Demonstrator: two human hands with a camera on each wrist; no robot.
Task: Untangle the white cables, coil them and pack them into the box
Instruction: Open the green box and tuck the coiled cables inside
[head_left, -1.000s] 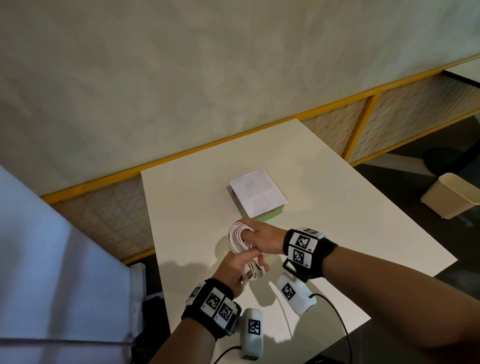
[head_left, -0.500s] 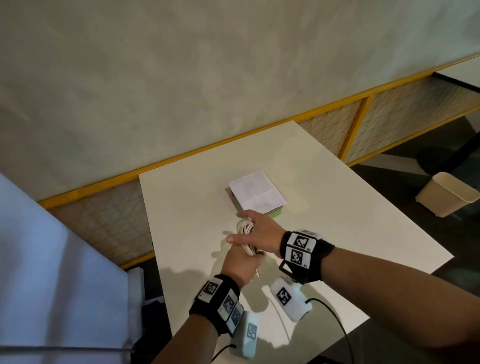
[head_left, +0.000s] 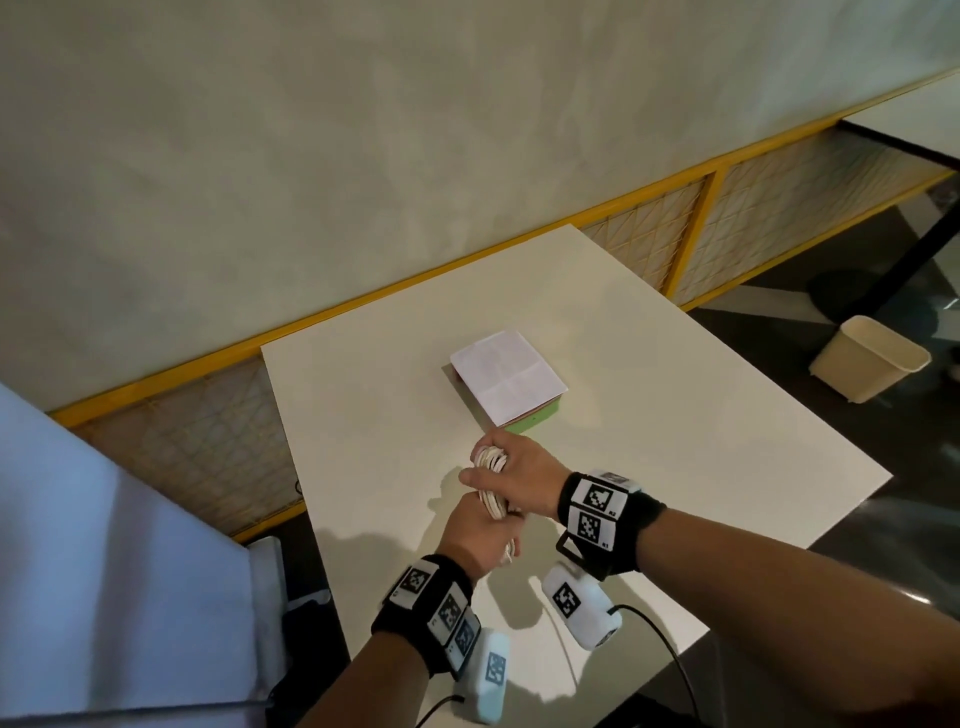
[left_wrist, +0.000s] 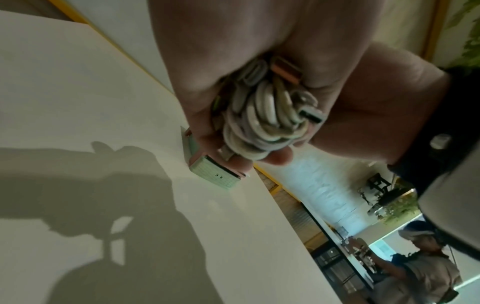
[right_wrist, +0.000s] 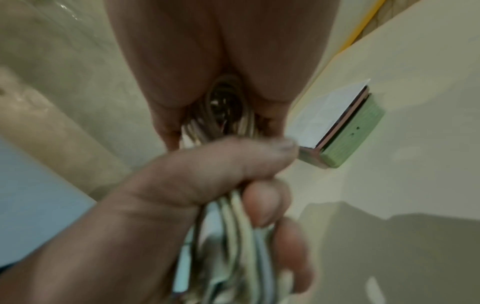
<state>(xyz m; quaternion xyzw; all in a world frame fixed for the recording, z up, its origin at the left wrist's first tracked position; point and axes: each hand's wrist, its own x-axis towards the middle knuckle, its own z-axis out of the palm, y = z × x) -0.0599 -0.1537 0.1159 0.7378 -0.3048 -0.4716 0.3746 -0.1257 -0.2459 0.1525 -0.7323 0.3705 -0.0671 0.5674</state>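
Cables, white and coiled, were gripped at the far end by the right hand, the near end by the left hand; the box lay just beyond on the surface.

Most of the cable coil — hidden inside both hands.

Since a second ago, the right hand has closed over the coiled cables, squeezing the loop narrow.

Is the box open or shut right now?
Shut: the box lies flat on the table, white paper covering its top.
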